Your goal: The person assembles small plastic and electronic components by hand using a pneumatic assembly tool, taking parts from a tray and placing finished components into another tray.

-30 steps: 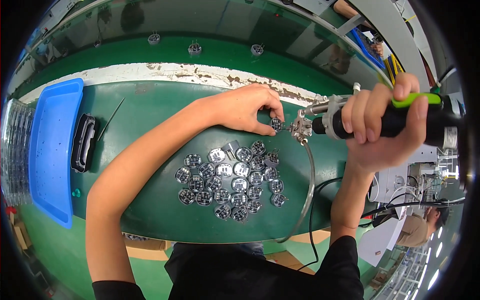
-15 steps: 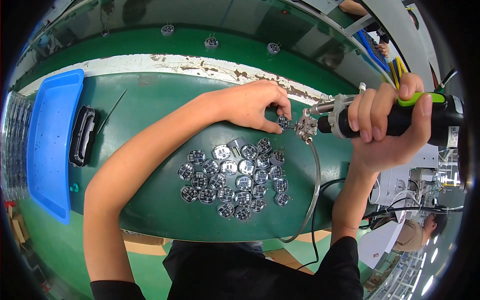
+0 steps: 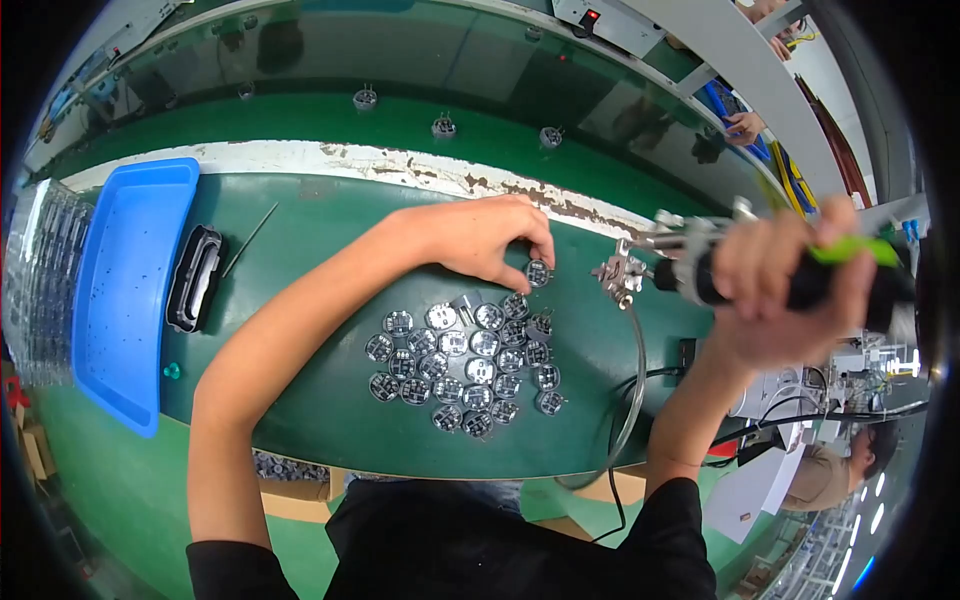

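Module pinched, tool head clear of it

With my left hand (image 3: 485,242), thumb and fingers are clamped on a round module (image 3: 538,273), beyond a cluster of similar modules (image 3: 480,343) on the table (image 3: 320,425). My blurred right hand (image 3: 785,280) grips a black tool (image 3: 810,288), its metal head (image 3: 622,275) apart from the module. I judge this a handling step; the next move calls for a steady pinch.

Black-and-lime power tool (image 3: 880,296), grey round parts (image 3: 453,343) patched with black, dark green tabletop (image 3: 590,400), dark-specked blue tray (image 3: 137,270).
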`<action>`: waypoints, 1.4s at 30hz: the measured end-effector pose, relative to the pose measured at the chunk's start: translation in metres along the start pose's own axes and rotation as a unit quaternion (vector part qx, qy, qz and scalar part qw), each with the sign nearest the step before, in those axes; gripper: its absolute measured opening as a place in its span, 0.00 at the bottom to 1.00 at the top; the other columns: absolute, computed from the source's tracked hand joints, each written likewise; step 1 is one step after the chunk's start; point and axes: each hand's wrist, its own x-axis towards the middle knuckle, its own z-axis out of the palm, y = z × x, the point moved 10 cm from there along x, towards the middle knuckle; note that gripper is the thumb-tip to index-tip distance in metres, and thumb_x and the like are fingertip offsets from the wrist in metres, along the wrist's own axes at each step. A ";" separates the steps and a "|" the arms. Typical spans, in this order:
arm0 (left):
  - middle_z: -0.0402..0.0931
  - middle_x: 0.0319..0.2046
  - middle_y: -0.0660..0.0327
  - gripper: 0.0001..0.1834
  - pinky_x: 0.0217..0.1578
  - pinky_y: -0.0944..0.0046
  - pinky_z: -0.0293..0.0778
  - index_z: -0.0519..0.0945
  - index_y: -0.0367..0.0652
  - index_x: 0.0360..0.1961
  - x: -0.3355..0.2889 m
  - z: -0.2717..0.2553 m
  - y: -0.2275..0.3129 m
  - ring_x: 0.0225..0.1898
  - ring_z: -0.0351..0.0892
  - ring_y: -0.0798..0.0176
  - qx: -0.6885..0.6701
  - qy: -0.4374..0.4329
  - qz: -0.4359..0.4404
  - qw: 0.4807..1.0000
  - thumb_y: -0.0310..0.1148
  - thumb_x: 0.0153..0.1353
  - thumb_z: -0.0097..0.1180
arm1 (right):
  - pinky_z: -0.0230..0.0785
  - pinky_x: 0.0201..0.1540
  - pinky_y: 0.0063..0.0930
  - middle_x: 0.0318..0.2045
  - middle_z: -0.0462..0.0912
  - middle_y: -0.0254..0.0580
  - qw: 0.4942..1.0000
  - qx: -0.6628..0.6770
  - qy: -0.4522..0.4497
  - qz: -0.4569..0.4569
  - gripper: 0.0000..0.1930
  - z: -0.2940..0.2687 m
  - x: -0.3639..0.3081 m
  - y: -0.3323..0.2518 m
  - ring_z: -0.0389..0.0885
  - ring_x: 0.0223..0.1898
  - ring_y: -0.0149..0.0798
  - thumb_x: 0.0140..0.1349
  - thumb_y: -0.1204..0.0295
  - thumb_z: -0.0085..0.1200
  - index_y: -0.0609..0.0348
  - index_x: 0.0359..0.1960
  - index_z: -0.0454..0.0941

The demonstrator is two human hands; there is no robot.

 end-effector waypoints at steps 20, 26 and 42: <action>0.81 0.42 0.54 0.15 0.49 0.49 0.76 0.84 0.40 0.45 0.051 -0.043 -0.014 0.48 0.80 0.47 0.199 0.155 -0.078 0.964 0.36 0.59 0.66 | 0.57 0.15 0.25 0.10 0.59 0.31 0.980 -0.128 0.149 0.005 0.16 -0.030 -0.007 -0.011 0.55 0.09 0.27 0.80 0.57 0.33 0.57 0.41 0.64; 0.80 0.38 0.55 0.16 0.49 0.51 0.75 0.84 0.38 0.43 0.020 0.000 0.015 0.46 0.80 0.48 0.091 0.072 -0.058 0.992 0.38 0.59 0.69 | 0.60 0.19 0.27 0.13 0.62 0.30 0.999 -0.023 0.022 0.022 0.20 -0.006 0.013 -0.002 0.57 0.11 0.28 0.78 0.53 0.28 0.56 0.46 0.67; 0.73 0.25 0.59 0.19 0.33 0.57 0.69 0.76 0.35 0.28 0.018 0.007 -0.019 0.30 0.71 0.58 -0.055 0.126 -0.154 0.978 0.33 0.46 0.76 | 0.60 0.23 0.27 0.14 0.62 0.29 0.997 -0.039 0.005 0.074 0.20 -0.007 0.008 0.047 0.56 0.12 0.28 0.74 0.55 0.29 0.59 0.45 0.68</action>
